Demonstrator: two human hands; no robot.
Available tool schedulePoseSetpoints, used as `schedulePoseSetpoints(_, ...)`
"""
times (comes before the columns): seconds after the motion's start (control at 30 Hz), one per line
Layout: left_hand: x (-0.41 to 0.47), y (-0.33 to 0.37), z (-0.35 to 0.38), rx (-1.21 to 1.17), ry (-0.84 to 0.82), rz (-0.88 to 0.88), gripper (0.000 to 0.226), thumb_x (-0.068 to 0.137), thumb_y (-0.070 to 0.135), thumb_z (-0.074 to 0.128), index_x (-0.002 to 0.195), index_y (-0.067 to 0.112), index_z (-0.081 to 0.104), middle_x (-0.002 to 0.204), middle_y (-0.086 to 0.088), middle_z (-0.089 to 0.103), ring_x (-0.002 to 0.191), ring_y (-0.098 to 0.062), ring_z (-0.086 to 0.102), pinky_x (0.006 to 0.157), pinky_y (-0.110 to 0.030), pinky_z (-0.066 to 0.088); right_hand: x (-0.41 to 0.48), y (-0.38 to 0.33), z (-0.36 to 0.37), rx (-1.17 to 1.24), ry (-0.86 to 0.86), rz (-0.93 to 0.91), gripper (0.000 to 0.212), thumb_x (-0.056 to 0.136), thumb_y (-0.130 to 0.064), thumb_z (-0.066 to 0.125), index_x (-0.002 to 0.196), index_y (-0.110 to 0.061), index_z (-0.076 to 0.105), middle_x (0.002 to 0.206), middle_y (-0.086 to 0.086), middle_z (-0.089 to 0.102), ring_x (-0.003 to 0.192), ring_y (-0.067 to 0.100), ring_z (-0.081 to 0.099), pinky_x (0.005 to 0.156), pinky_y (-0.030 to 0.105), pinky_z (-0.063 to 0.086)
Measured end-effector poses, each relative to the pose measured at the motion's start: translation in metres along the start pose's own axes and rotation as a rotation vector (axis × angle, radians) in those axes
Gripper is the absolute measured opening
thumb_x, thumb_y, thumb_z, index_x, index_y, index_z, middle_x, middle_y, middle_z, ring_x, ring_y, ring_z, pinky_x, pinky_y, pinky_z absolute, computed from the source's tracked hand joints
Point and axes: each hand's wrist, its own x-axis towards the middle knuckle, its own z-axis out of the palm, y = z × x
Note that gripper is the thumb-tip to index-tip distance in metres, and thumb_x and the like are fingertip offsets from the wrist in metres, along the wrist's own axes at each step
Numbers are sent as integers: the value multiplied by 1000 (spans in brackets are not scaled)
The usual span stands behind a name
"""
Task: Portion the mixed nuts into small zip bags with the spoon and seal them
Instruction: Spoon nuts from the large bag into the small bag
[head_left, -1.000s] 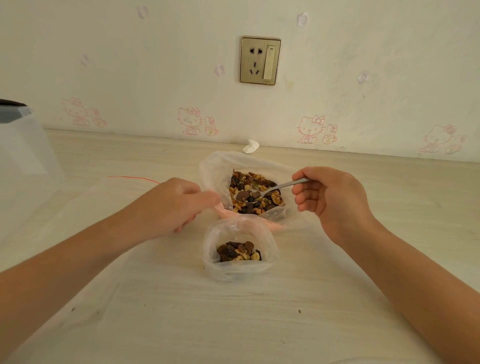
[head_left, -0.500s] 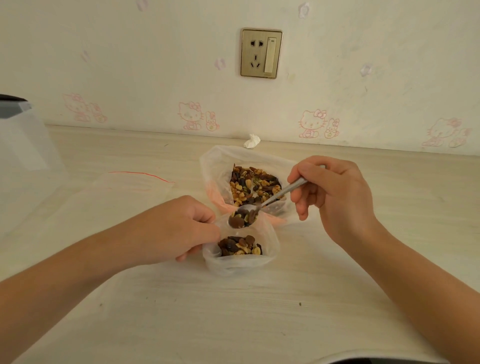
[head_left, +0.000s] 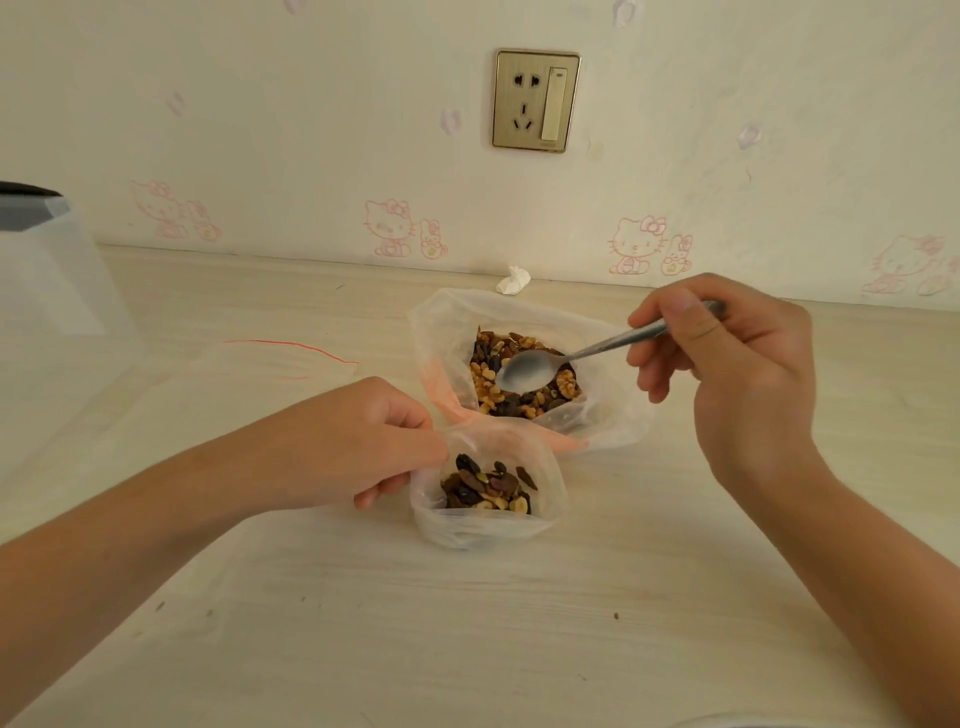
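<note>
The left hand (head_left: 358, 447) pinches the left rim of the small zip bag (head_left: 483, 530), which stands on the table (head_left: 519, 634). This grip holds its mouth wide and stops the bag from falling over. A portion of nuts already lies in its bottom. The right hand (head_left: 737, 374) has its fingers curled around the handle of the spoon (head_left: 587, 352). The bowl of the spoon is empty and hangs over the mixed nuts (head_left: 488, 384) in the big bag (head_left: 608, 415). This bag sits just behind the small one, probably so that a loaded spoon travels a short way. Sealing is not yet done.
</note>
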Motion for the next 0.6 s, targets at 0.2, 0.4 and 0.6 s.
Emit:
schedulePoseSetpoints(0.2,21,-9,-11,-328,99,-174,78,62,81,61,85,8,77,69,-12,67,44,-22,53,39,-23,39,8,14,-1,-232,50,106,29,104,-19,53,84,-21,74,66,2,68,56,18,59,49,28,48)
schedulePoseSetpoints(0.4,53,2,-3,-199,164,-119,59,72,78,64,70,21,83,66,-8,75,46,-19,63,45,-23,49,13,22,-4,-426,31,163,30,105,-18,52,86,-25,73,69,-5,66,60,12,59,58,32,48)
schedulePoseSetpoints(0.6,68,-9,2,-184,170,-94,30,72,43,70,65,16,80,60,-12,73,47,-23,63,40,-22,46,14,18,-7,-350,70,210,31,99,-19,51,73,-22,69,58,-2,60,51,12,50,46,21,39)
